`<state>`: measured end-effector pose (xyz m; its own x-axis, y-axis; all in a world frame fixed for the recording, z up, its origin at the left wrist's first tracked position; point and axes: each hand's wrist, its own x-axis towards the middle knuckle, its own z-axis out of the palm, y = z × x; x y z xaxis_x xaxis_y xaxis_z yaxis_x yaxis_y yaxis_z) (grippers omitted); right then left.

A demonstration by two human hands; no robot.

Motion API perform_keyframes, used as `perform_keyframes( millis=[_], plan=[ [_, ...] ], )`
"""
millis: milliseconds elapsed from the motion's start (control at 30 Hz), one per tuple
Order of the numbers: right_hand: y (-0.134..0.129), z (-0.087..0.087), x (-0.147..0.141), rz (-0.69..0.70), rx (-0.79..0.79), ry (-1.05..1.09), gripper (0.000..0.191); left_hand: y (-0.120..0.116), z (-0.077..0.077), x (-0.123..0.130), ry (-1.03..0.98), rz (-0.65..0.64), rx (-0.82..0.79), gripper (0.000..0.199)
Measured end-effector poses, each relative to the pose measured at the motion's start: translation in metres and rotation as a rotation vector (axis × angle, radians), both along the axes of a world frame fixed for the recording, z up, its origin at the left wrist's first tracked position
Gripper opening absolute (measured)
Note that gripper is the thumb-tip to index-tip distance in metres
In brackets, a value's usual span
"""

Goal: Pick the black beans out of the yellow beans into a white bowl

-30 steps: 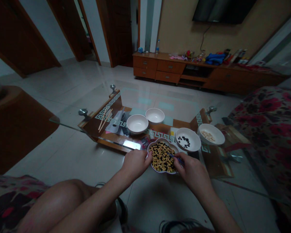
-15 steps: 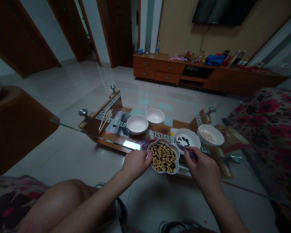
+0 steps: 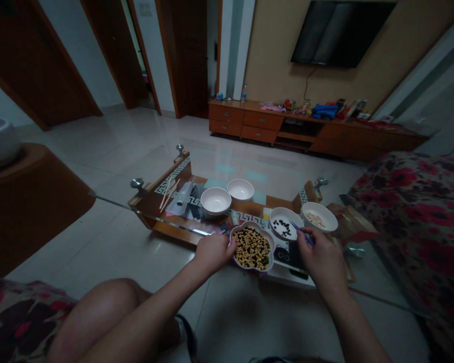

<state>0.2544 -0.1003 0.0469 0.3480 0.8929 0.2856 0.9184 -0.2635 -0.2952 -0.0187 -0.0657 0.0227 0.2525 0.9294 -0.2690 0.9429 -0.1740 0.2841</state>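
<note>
My left hand (image 3: 215,252) grips the rim of a flower-shaped bowl (image 3: 273,252) filled with mixed yellow and black beans (image 3: 252,247). In my right hand (image 3: 321,257) is a pair of blue tweezers (image 3: 305,236), pinched between thumb and fingers. Their tips reach over the right rim of a white bowl (image 3: 274,234) with black beans (image 3: 282,227) in it. Whether a bean is between the tips is too small to tell. To the right of that stands another white bowl (image 3: 331,222), with pale flat pieces (image 3: 315,218) inside.
Two further white bowls (image 3: 216,201) stand on the glass table's left half. Chopsticks (image 3: 169,194) lie left of them, near a roll in clear plastic (image 3: 183,194). Black items (image 3: 282,253) show under the glass. A low cabinet (image 3: 263,118) stands along the far wall.
My right hand has moved the tweezers rightward, from the bowl's near left side to its right rim. My left hand keeps its hold. The camera view has tilted up slightly.
</note>
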Motion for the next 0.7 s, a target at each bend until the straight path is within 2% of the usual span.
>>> perform_keyframes(
  millis=[167, 333, 500, 700],
  plan=[
    [0.001, 0.014, -0.001, -0.022, -0.029, -0.018, 0.026, 0.005, 0.0, 0.0, -0.012, -0.009, 0.008, 0.06],
    [-0.006, 0.022, -0.018, -0.029, -0.032, 0.023, 0.026, 0.01, 0.001, 0.001, -0.025, -0.016, 0.036, 0.06],
    [-0.018, 0.027, -0.043, 0.147, -0.04, -0.124, 0.029, 0.014, 0.001, 0.003, -0.063, 0.005, 0.041, 0.058],
    [-0.037, 0.053, -0.049, 0.241, -0.117, -0.235, 0.026, 0.022, -0.004, 0.008, -0.11, 0.032, 0.058, 0.058]
  ],
)
